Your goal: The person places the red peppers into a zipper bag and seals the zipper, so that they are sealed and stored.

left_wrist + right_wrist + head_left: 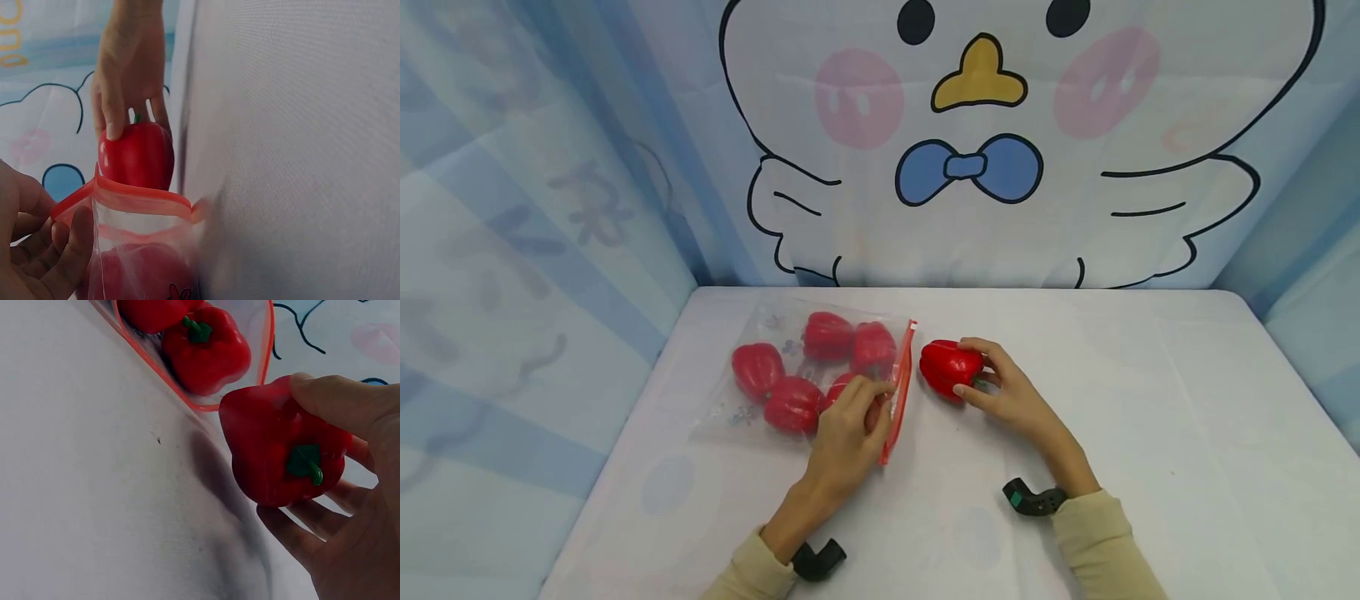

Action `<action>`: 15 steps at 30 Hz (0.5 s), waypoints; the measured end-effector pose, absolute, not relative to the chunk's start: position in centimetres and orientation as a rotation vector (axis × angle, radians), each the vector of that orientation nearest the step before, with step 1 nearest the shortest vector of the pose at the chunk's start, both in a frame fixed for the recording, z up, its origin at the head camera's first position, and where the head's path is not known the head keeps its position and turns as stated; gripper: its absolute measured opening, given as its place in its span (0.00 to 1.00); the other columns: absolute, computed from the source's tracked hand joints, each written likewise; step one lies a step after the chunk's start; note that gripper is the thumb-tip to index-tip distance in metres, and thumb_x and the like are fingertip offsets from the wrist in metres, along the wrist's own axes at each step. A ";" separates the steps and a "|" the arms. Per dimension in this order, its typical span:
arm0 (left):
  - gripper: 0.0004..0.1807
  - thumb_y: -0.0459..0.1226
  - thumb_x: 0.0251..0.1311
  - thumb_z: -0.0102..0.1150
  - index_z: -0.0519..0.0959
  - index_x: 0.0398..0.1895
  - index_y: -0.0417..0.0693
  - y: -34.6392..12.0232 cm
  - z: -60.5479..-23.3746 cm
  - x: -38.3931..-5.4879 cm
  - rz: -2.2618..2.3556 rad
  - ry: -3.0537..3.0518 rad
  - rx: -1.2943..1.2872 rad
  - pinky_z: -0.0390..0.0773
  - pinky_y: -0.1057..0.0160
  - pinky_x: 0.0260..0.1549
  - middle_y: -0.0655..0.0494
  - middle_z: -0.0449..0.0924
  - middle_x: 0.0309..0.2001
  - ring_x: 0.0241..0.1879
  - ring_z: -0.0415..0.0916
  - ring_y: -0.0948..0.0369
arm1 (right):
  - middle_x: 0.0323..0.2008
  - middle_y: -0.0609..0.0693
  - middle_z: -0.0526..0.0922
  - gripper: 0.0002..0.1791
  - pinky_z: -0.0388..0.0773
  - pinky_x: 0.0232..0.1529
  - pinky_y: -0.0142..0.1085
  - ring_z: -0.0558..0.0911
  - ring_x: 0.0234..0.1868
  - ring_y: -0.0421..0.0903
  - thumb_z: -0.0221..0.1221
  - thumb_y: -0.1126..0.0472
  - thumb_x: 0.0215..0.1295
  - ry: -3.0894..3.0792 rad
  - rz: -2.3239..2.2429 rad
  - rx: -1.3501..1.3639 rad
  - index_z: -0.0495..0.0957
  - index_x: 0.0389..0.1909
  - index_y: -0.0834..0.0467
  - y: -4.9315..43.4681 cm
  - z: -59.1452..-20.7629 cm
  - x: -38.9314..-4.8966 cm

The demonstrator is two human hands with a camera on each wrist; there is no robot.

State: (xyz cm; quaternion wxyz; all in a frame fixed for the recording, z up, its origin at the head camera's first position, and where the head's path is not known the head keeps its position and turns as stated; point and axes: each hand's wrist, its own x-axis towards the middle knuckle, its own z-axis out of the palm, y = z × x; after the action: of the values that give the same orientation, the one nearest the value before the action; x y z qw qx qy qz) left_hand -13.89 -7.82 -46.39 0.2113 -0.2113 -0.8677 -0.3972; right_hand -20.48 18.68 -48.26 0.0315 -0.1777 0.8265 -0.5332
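My right hand (1007, 396) holds a red bell pepper (950, 368) just right of a clear zip bag's mouth. In the right wrist view, thumb and fingers grip the pepper (275, 444) around its sides, its green stem facing the camera. The zip bag (722, 417) lies on the table with several red bell peppers inside, and its red zip edge (907, 367) faces right. My left hand (847, 433) pinches that edge. The left wrist view shows the bag's red rim (144, 195) held apart, with the other pepper (139, 156) right at the opening.
A white-covered table (1150, 417) extends to the right of both hands. Behind it hangs a curtain (970, 233) with a cartoon figure, and blue-and-white curtains (512, 333) flank the sides. Dark wrist devices (1033, 500) sit on both wrists.
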 end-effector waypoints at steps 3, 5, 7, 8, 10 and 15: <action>0.13 0.31 0.64 0.69 0.82 0.51 0.43 -7.9 -46.5 -13.8 -1.111 -2.428 -0.581 0.77 0.75 0.28 0.56 0.79 0.39 0.30 0.70 0.68 | 0.72 0.61 0.69 0.38 0.74 0.68 0.62 0.70 0.71 0.62 0.69 0.65 0.65 2.533 -1.643 -0.563 0.64 0.74 0.56 17.9 -48.5 -20.3; 0.13 0.32 0.64 0.69 0.82 0.51 0.44 -8.0 -46.5 -13.8 -1.113 -2.435 -0.576 0.78 0.75 0.28 0.57 0.79 0.39 0.30 0.70 0.68 | 0.72 0.60 0.69 0.38 0.75 0.68 0.61 0.71 0.71 0.62 0.69 0.65 0.64 2.527 -1.644 -0.574 0.64 0.74 0.56 17.4 -48.7 -20.3; 0.14 0.32 0.64 0.69 0.82 0.51 0.44 -8.0 -46.5 -13.8 -1.113 -2.437 -0.575 0.78 0.75 0.28 0.57 0.79 0.39 0.30 0.70 0.68 | 0.72 0.60 0.69 0.38 0.75 0.68 0.61 0.71 0.71 0.62 0.69 0.65 0.65 2.524 -1.649 -0.582 0.64 0.73 0.56 17.0 -48.8 -20.2; 0.14 0.31 0.63 0.70 0.82 0.51 0.44 -8.0 -46.5 -13.8 -1.112 -2.436 -0.575 0.78 0.75 0.28 0.57 0.79 0.39 0.30 0.70 0.68 | 0.72 0.60 0.69 0.38 0.75 0.68 0.60 0.71 0.71 0.62 0.69 0.65 0.65 2.522 -1.652 -0.586 0.64 0.73 0.56 16.9 -48.9 -20.2; 0.14 0.31 0.63 0.70 0.82 0.51 0.44 -8.0 -46.5 -13.8 -1.110 -2.436 -0.574 0.78 0.75 0.28 0.57 0.79 0.40 0.30 0.70 0.68 | 0.72 0.59 0.69 0.37 0.75 0.68 0.60 0.71 0.71 0.61 0.69 0.64 0.66 2.517 -1.660 -0.592 0.64 0.73 0.56 16.6 -49.0 -20.1; 0.15 0.31 0.62 0.71 0.82 0.52 0.45 -7.9 -46.5 -13.9 -1.108 -2.439 -0.572 0.78 0.75 0.28 0.57 0.80 0.40 0.30 0.69 0.68 | 0.73 0.59 0.68 0.37 0.76 0.67 0.61 0.72 0.71 0.62 0.69 0.64 0.66 2.526 -1.683 -0.610 0.65 0.73 0.56 16.1 -49.1 -20.0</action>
State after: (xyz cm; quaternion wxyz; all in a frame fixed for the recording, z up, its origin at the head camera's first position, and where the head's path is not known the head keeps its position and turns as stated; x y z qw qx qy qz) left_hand -13.90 -7.90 -46.54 0.1998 -0.2046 -0.8724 -0.3965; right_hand -20.01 16.10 -49.05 0.0227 -0.1969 0.8157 -0.5434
